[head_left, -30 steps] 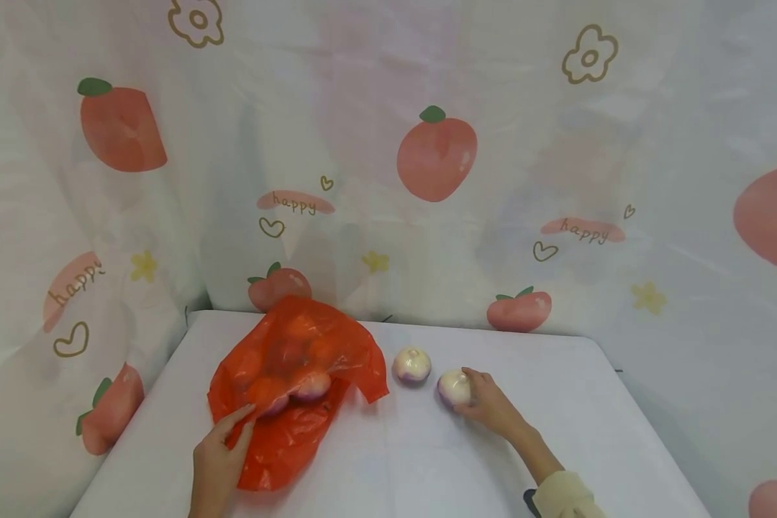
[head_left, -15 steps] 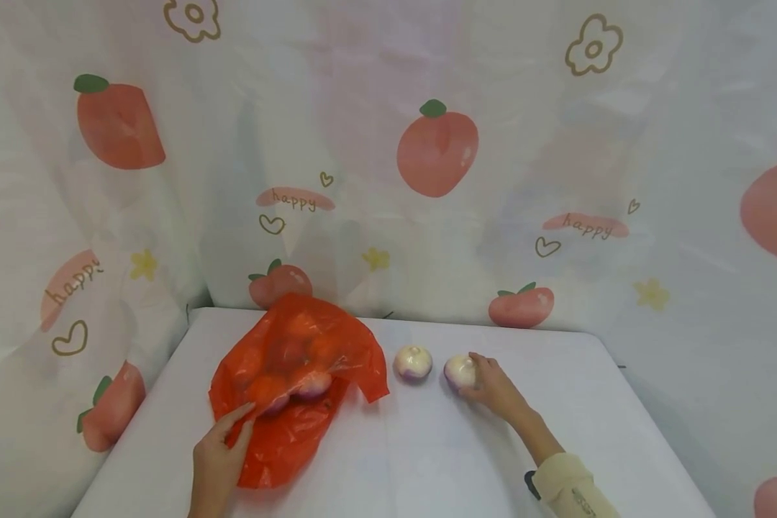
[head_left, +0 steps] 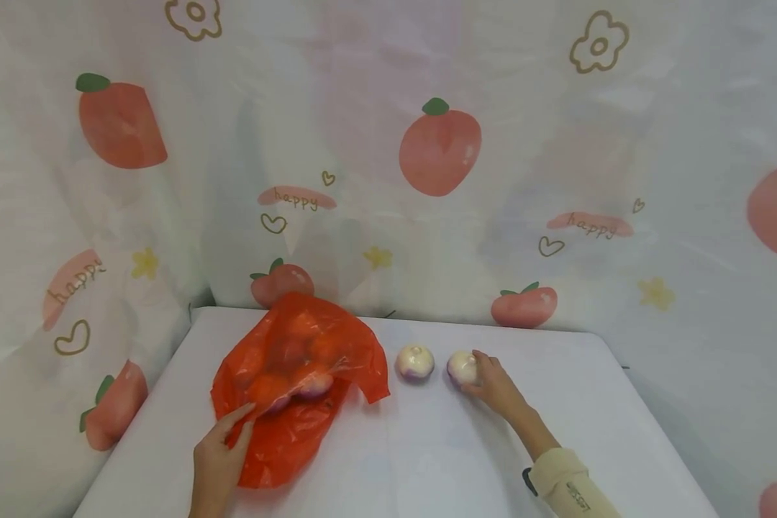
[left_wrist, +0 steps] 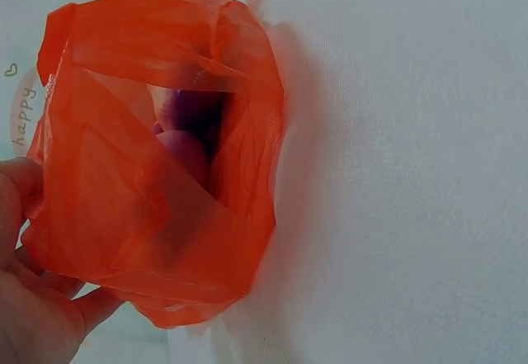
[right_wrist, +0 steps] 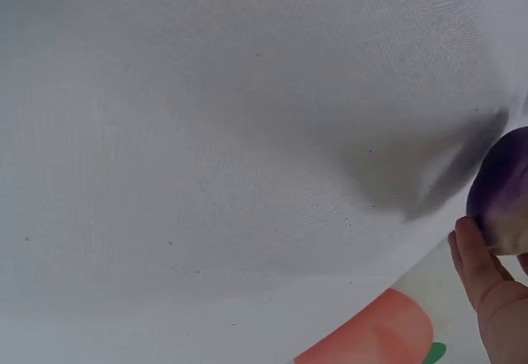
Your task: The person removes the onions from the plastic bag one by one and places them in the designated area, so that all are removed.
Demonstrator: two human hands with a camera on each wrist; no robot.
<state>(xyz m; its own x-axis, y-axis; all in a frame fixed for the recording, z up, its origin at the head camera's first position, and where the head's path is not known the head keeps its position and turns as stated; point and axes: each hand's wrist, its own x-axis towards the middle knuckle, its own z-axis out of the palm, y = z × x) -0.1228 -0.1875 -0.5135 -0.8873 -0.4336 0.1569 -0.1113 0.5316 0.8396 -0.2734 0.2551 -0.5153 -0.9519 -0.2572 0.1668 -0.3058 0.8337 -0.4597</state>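
Note:
A red plastic bag [head_left: 285, 446] lies on the left half of the table, with several round things showing dimly through it. Two purple onions [head_left: 315, 387] peek out at its mouth. My left hand [head_left: 219, 457] pinches the near-left edge of the bag; in the left wrist view the opening gapes and onions [left_wrist: 183, 153] show inside. On the right, my right hand [head_left: 497, 391] grips a white-and-purple onion [head_left: 461, 368] from its right side. The right wrist view catches only part of this onion [right_wrist: 503, 186]. Another onion [head_left: 415, 363] stands between it and the bag.
A white cloth covers the table [head_left: 427, 460]. Close behind its far edge hangs a curtain [head_left: 362, 144] printed with fruit and flowers, which also runs along the left and right sides.
My right hand and the onion in it have shifted slightly away from me and to the right. The left hand holds the bag edge as before.

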